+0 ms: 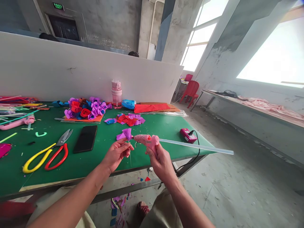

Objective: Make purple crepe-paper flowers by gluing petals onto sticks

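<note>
My left hand point(119, 152) pinches a purple paper petal piece point(126, 133) above the front of the green table point(99, 164). In my right hand point(161, 158) is a pink hot glue gun point(145, 139), its nozzle pointing left and close to the purple paper. A long clear glue stick point(197, 146) sticks out of the gun's back end toward the right. Behind my hands lies a small pile of red, purple and blue paper petals point(129, 119). Farther left, finished paper flowers point(86, 108) are heaped on an orange sheet.
Scissors point(55, 145) with yellow and red handles and a black phone point(85, 139) lie left. A pink bottle point(116, 93) stands by the white partition point(90, 69). A magenta power socket point(188, 135) with a black cable is near the right edge. Paper scraps litter the floor.
</note>
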The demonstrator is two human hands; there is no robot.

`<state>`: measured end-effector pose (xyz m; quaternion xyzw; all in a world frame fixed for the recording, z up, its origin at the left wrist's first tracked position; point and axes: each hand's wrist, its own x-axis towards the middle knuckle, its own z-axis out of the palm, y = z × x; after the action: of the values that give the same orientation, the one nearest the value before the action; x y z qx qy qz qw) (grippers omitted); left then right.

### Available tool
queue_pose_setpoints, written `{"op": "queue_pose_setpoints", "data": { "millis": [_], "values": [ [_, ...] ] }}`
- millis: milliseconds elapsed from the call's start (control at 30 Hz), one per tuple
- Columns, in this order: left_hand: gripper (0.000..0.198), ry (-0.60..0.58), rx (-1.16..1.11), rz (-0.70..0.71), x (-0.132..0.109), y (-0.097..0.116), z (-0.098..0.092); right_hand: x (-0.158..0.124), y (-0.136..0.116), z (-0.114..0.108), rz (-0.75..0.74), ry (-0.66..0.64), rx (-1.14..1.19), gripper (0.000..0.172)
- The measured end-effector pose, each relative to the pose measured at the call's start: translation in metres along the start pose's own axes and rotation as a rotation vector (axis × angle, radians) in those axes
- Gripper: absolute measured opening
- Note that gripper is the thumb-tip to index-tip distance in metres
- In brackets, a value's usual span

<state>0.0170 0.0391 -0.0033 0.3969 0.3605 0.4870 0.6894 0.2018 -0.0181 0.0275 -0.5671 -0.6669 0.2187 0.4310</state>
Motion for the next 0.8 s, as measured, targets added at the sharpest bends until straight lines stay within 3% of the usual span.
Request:
{"op": "queue_pose_setpoints", "data": {
  "millis": [200,500,800],
  "values": [
    [0.031,0.011,-0.011,0.005,0.001,-0.001,-0.001,0.0,0.011,0.002,0.101,-0.012,0.071,0.027],
    [0.041,0.001,0.024,-0.003,0.0,-0.002,0.002,0.0,0.003,0.008,0.09,-0.031,0.098,0.028],
    [0.036,-0.001,0.046,-0.004,0.001,-0.005,0.0,-0.001,0.001,0.005,0.048,-0.014,0.055,0.025]
  ]
}}
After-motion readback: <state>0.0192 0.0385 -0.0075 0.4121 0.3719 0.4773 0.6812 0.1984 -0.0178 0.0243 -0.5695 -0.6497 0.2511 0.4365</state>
